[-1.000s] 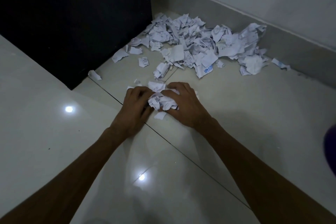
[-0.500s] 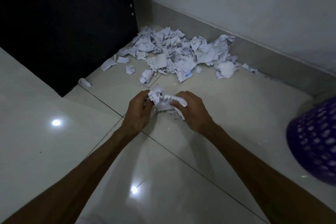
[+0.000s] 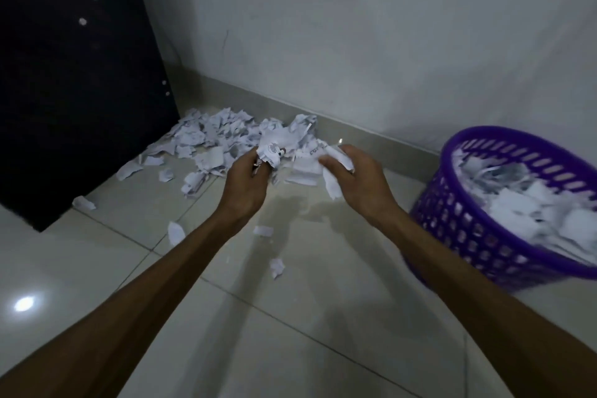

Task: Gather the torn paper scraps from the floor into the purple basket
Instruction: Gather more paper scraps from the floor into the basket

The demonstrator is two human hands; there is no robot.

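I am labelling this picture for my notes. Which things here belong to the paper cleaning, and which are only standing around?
Part of the job:
- left hand and right hand, holding a bunch of scraps
- paper pile by the wall
- loose scraps on the floor
- purple basket, already holding paper

Just there:
- dark cabinet
- wall
- floor tiles

Person, head-cam view — 2 forearms visible, both bare from frame edge to wrist; no sleeves, no cuffs in shot. Left hand point(image 3: 244, 186) bare: no glove, no ring, no watch or band at wrist. Right hand point(image 3: 361, 182) — same, bare, nothing worn. Fingertips partly hidden, nails n/a.
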